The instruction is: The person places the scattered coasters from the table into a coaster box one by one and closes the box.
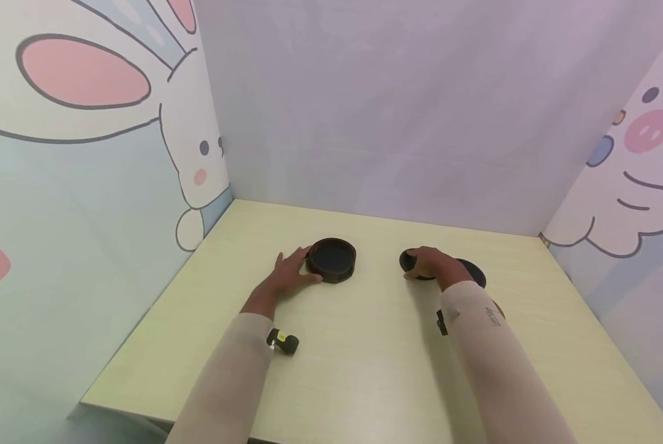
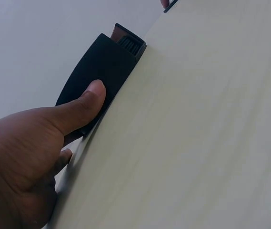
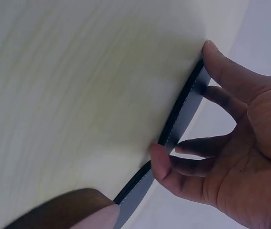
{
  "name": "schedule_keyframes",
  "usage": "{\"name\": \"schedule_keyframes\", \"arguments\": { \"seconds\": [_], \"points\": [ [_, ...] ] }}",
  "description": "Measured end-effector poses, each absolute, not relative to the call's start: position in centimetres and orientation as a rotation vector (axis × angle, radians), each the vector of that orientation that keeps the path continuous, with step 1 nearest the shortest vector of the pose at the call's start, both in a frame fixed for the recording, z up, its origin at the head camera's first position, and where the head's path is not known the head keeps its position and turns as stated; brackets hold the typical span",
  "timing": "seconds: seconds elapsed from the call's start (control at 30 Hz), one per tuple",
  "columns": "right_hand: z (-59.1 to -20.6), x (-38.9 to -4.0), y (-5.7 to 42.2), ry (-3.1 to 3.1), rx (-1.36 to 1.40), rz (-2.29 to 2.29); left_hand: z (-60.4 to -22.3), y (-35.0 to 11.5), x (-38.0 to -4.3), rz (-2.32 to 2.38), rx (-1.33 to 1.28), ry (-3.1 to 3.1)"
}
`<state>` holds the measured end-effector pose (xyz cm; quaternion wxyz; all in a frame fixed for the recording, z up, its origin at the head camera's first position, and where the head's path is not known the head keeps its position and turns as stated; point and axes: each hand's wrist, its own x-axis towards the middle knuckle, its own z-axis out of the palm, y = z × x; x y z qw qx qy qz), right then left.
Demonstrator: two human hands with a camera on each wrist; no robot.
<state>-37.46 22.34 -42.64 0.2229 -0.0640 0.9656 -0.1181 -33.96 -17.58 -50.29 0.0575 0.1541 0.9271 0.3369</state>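
Observation:
A round black coaster holder [image 1: 332,258] with a raised wall stands on the table left of centre. My left hand [image 1: 289,274] holds it from the left, thumb against the near wall; in the left wrist view the notched wall of the holder [image 2: 97,67] shows beside the thumb. To the right, my right hand [image 1: 428,262] grips a thin black coaster [image 1: 406,260] by its edge from above. Its stitched rim [image 3: 185,107] shows between thumb and little finger in the right wrist view. Another black coaster [image 1: 475,272] lies just right of that hand, partly hidden by the wrist.
A brown round edge [image 1: 499,308] peeks out beside the right sleeve. The pale wooden table [image 1: 353,364] meets a plain wall [image 1: 387,111] at the back and cartoon-printed walls at both sides. A small black device [image 1: 284,343] is worn on the left wrist.

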Motion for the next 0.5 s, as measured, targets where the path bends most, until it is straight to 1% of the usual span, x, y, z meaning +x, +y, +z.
{"name": "schedule_keyframes", "arguments": {
  "seconds": [0.5],
  "points": [
    [-43.63,-38.11,23.0,2.704,-0.185,-0.342,-50.3,-17.5,-33.99,1.02,0.469,2.808]
  ]
}}
